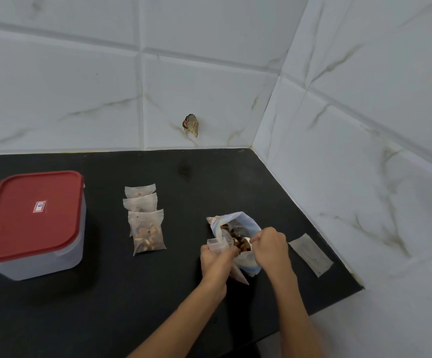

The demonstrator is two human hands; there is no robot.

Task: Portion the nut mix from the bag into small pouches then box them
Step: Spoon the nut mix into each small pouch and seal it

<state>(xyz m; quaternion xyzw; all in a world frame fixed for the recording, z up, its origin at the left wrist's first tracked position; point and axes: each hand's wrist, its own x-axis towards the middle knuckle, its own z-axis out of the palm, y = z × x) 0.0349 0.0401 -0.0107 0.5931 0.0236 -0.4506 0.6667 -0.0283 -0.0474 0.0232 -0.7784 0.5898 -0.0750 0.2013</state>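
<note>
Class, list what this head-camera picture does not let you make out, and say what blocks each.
1. Box contents: head view, the red lid covers them.
2. Lid label: too small to read.
3. Right hand's fingertips: inside the bag.
4. Pouch fill: the left hand covers it.

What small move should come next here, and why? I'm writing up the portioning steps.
Probably lift the right hand out of the nut bag and drop its nuts into the small pouch, which the left hand holds open beside the bag.
</note>
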